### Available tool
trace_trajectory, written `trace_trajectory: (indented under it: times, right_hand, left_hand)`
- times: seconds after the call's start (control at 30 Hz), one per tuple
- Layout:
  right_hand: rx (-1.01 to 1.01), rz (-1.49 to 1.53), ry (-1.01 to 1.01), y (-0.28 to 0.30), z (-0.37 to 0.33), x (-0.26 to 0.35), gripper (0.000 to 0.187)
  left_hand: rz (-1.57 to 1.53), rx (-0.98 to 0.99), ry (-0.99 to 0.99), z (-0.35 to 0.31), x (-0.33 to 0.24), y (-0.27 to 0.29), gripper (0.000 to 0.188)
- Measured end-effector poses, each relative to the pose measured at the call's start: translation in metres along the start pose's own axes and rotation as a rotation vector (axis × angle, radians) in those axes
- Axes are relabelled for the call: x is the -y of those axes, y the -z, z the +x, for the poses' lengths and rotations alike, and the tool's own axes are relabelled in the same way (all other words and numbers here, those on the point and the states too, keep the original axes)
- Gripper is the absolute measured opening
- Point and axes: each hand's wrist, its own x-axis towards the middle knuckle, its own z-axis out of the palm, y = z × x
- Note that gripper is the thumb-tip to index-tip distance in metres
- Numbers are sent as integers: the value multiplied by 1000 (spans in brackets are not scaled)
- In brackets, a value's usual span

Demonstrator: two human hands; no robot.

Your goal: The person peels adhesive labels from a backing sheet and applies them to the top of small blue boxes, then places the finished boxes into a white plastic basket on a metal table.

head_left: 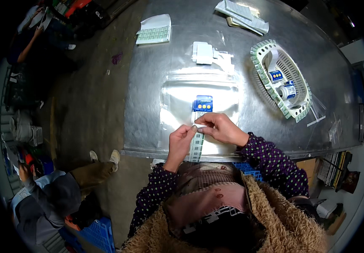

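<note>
Label strip [196, 147], green and white, is located at centre frame, just below the blue label. Its upper end is held in a narrow pinch by the left hand [180, 143], thumb against fingers. The right hand [222, 128] is brought in from the right, fingertips closed to a pinch on the same end, nearly touching the left thumb. Whether backing or label face is gripped there cannot be told. Strip is run down to the table's near edge, over the lower part of the shiny pouch [174, 101].

Pouch is laid flat on the metal table [270, 137]. Blue label [203, 103] with yellow dots is seen on it, just above the hands.

Right of frame: white slotted basket [296, 114], rim lined with small green-white labels; two blue-and-white rolls [289, 90] are held inside. Beyond the pouch, upper centre: white pieces [203, 53]. Upper left of the table: label sheets [154, 34]. Top right of centre: folded papers [243, 16]. Clear plastic scraps [335, 131] are scattered at far right.

Floor side, lower left: a co-worker in a grey top [51, 204] is seen near a blue crate [98, 235].
</note>
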Motion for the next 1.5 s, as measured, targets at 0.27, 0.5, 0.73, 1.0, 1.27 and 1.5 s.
trace_trajectory:
  times: [0.27,0.5,0.73,1.0,1.27,1.5]
  right_hand:
    - [-223,-192,109,-23,-30,-13,7]
    - [-583,400,-358,6,1,-59,7]
    - [-737,-267,-448,-4,7,-115,20]
    - [-1661,1335,-334,71,-114,-175,9]
    - [-1427,1110,-203,67,-113,-127,6]
    - [-312,169,-195,47,26,-84,15]
  left_hand:
    - [23,95,281,-19,-5,-4,11]
    - [149,227,67,10,12,9,12]
    - [286,247,116,16,50,36,11]
    - [127,282,306,27,54,24,10]
    - [316,245,247,21,40,36,14]
    - [276,292,141,20,45,23,10]
